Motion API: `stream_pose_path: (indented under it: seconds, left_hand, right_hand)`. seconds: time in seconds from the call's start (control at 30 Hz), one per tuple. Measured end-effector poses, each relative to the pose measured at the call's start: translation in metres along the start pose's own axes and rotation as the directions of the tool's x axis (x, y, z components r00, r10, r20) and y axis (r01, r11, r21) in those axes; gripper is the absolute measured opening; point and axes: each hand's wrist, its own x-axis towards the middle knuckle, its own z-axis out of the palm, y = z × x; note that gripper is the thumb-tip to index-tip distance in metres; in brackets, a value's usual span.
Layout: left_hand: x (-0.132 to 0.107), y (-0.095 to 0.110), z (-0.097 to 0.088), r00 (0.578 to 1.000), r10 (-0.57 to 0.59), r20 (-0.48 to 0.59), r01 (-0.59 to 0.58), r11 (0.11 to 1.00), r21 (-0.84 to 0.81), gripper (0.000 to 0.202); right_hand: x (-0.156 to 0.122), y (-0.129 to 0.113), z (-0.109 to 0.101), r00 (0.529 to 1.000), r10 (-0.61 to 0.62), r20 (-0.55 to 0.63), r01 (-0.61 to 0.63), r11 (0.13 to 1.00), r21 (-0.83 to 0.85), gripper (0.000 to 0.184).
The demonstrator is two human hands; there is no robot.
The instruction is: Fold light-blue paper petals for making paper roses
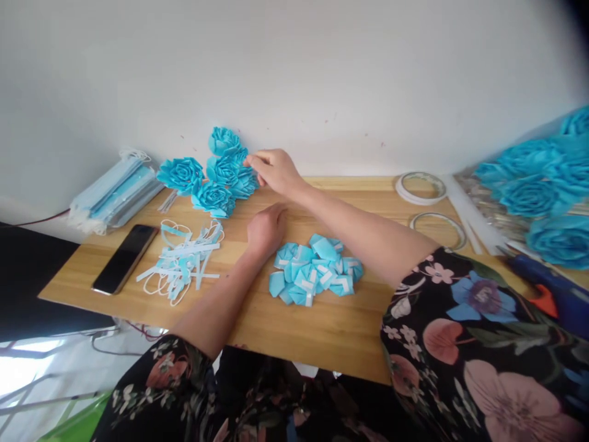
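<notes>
Right hand: we see the right hand [276,172] reaching to the upper middle of the frame. Its fingers are drawn narrow and the tips touch the edge of the small blue roses [216,178].
Grip: from this angle we cannot tell whether those fingertips pinch a petal or only touch it.
Left hand: the left hand [264,230] sits at the centre of the frame. It is curled narrow into a loose fist, knuckles down on the table [322,331], with nothing showing in it.
Small blue roses: a cluster of five or so, upper middle-left, lying on the table close against the white wall [322,80].
Folded pieces: a heap of folded blue pieces [315,270] with white strips on them lies just right of the left hand, centre of the frame.
Offcuts: a tangle of white strips and loops [184,261] lies left of the left hand.
Phone: a dark phone [125,258] lies flat at the left, just beside the tangle.
Masks: a stack of face masks [113,196] sits at the table's left end, above the phone.
Tape: two tape rolls [421,187] lie flat at the upper right.
Right edge: large blue roses [543,190] are piled there, with a dark blue tool [552,294] below them.
</notes>
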Motion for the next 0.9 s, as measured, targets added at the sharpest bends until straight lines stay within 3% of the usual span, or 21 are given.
stream_pose_path:
  seconds: [0.13, 0.2, 0.3, 0.37, 0.43, 0.5, 0.53, 0.63, 0.7, 0.83, 0.9]
  left_hand:
    - [-0.001, 0.001, 0.002, 0.999, 0.022, -0.031, -0.025, 0.995, -0.098, 0.036]
    - [-0.007, 0.008, -0.009, 0.993, 0.062, -0.098, -0.079, 0.98, -0.18, 0.037]
    - [-0.019, 0.014, -0.05, 0.96, 0.084, -0.267, -0.158, 0.95, -0.269, 0.035]
    - [-0.026, 0.005, -0.089, 0.916, 0.018, -0.402, -0.149, 0.943, -0.296, 0.034]
    - [-0.028, -0.018, -0.125, 0.831, -0.058, -0.553, -0.159, 0.928, -0.337, 0.032]
    - [-0.026, -0.05, -0.15, 0.748, -0.147, -0.647, -0.153, 0.911, -0.384, 0.032]
    - [-0.025, -0.067, -0.156, 0.741, -0.194, -0.643, -0.118, 0.905, -0.408, 0.032]
    - [-0.021, -0.107, -0.154, 0.764, -0.284, -0.579, -0.021, 0.886, -0.462, 0.039]
    - [-0.02, -0.118, -0.142, 0.799, -0.309, -0.516, 0.026, 0.875, -0.483, 0.043]
    - [-0.012, -0.112, -0.125, 0.824, -0.316, -0.471, 0.05, 0.867, -0.495, 0.046]
    - [-0.005, -0.106, -0.124, 0.825, -0.296, -0.482, 0.028, 0.873, -0.488, 0.047]
  right_hand:
    - [-0.023, -0.013, -0.025, 0.996, 0.053, -0.077, -0.051, 0.998, 0.028, 0.037]
    - [-0.039, -0.02, -0.038, 0.987, 0.095, -0.13, -0.091, 0.995, 0.039, 0.037]
    - [-0.068, -0.028, -0.056, 0.972, 0.131, -0.195, -0.12, 0.991, 0.067, 0.036]
    - [-0.091, -0.032, -0.067, 0.956, 0.162, -0.246, -0.144, 0.985, 0.09, 0.036]
    - [-0.113, -0.035, -0.075, 0.933, 0.194, -0.303, -0.164, 0.979, 0.122, 0.036]
    - [-0.134, -0.036, -0.079, 0.9, 0.238, -0.365, -0.19, 0.968, 0.164, 0.036]
    - [-0.144, -0.034, -0.081, 0.881, 0.259, -0.396, -0.201, 0.963, 0.182, 0.036]
    - [-0.166, -0.023, -0.082, 0.836, 0.298, -0.46, -0.221, 0.951, 0.216, 0.034]
    - [-0.175, -0.013, -0.082, 0.805, 0.321, -0.498, -0.226, 0.943, 0.244, 0.033]
    - [-0.183, 0.001, -0.08, 0.742, 0.359, -0.567, -0.227, 0.929, 0.291, 0.029]
    - [-0.185, 0.002, -0.077, 0.737, 0.36, -0.573, -0.235, 0.93, 0.283, 0.028]
